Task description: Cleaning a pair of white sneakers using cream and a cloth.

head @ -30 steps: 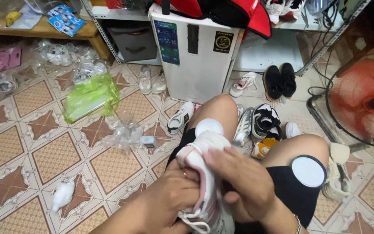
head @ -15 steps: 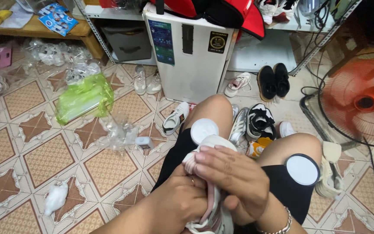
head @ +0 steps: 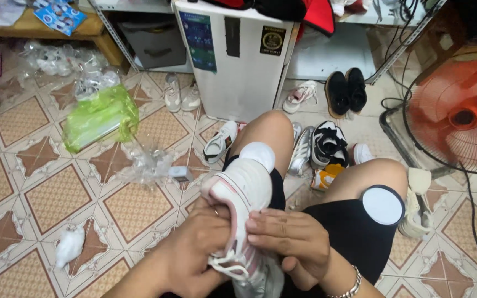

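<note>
I see both hands, left hand and right hand, clamped on one white-pink sneaker; green bag, contents unclear; two black shoes.

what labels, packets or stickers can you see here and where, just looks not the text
Tall dark blue-green label: upper left of the white cabinet front.
Small square black sticker with a gold round mark: upper right of that front.
Blue and white printed packets: on the wooden bench, top left.
Crumpled green plastic bag: on the tiled floor, left.
</note>
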